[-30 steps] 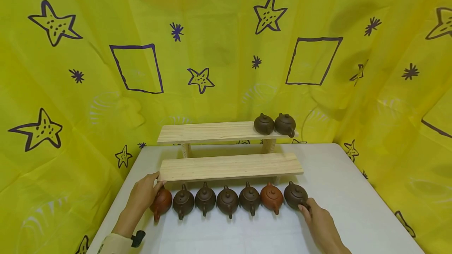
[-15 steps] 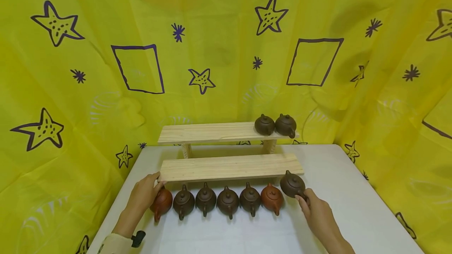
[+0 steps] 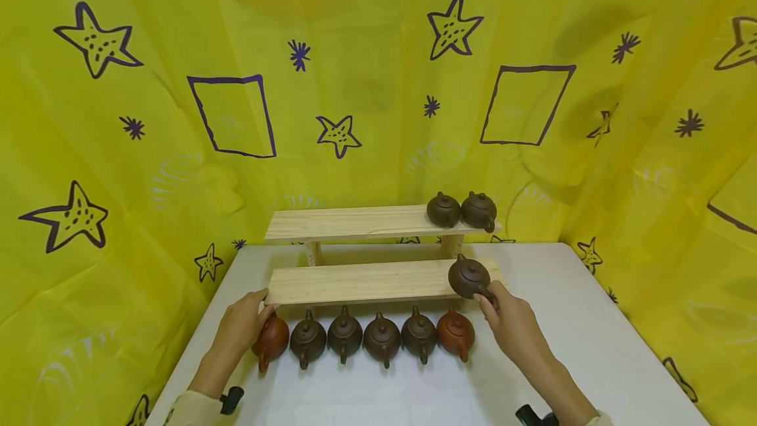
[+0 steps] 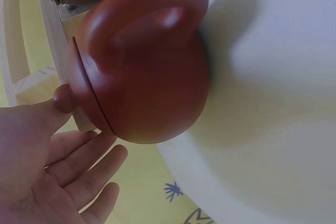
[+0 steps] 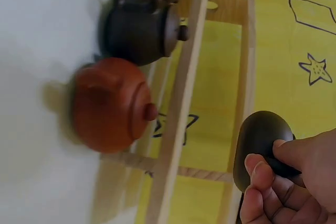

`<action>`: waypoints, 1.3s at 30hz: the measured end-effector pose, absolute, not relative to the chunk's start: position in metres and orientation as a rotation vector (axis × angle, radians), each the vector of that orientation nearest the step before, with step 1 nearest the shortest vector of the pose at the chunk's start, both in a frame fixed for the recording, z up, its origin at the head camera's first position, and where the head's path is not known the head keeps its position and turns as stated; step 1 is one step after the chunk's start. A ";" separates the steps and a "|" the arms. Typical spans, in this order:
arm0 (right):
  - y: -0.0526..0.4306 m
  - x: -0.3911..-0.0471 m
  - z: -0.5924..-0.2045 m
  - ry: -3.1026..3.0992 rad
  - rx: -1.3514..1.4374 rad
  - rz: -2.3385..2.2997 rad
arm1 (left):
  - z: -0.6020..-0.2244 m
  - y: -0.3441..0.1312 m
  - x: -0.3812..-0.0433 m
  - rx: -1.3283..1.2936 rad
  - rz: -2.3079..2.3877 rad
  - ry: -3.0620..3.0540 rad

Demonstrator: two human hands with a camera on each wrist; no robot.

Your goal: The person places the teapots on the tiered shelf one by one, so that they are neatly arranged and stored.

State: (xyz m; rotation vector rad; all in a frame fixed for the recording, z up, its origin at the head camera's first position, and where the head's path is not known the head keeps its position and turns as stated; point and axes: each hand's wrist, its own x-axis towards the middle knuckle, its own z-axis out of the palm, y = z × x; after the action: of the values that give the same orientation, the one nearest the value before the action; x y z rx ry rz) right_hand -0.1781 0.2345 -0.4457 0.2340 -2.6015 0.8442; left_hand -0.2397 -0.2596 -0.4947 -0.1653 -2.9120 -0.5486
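Observation:
My right hand point(image 3: 513, 315) pinches the handle of a dark brown teapot point(image 3: 469, 276), which overlaps the right part of the lower wooden shelf point(image 3: 367, 283) in the head view. The right wrist view shows thumb and fingers on that teapot point(image 5: 262, 145). At the shelf's left end lies my left hand point(image 3: 238, 327), its fingertips at the corner. Its fingers look extended in the left wrist view, beside the lid of a reddish teapot point(image 4: 152, 95). Whether they press the shelf is partly hidden.
A row of teapots stands before the shelf: several dark brown ones point(image 3: 381, 339) between two reddish ones, the right one point(image 3: 455, 334) nearest the right arm. Two dark teapots point(image 3: 443, 209) sit on the upper shelf point(image 3: 349, 223). Yellow cloth point(image 3: 378, 51) encloses the white table point(image 3: 544, 294).
My right hand has lifted the dark teapot from the row's right end and carried it forward and left, up to the lower shelf. The left hand has stayed in place.

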 end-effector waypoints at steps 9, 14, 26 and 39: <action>0.212 -0.212 -0.417 -2.607 0.307 0.851 | -0.495 -0.260 -0.239 -0.158 -0.554 -2.903; 0.196 -0.231 -0.404 -2.605 0.338 0.845 | -0.494 -0.260 -0.239 -0.147 -0.561 -2.906; 0.163 -0.269 -0.395 -2.613 0.350 0.879 | -0.495 -0.260 -0.241 -0.147 -0.551 -2.903; 0.142 -0.296 -0.393 -2.655 0.282 0.944 | -0.495 -0.261 -0.240 -0.145 -0.551 -2.900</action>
State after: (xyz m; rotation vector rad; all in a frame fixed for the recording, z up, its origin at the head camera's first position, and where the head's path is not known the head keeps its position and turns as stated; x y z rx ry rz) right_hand -0.2960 0.1424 -0.3935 0.2819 -2.6549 0.9443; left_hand -0.2401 -0.2612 -0.4948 -0.1454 -2.8996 -0.5507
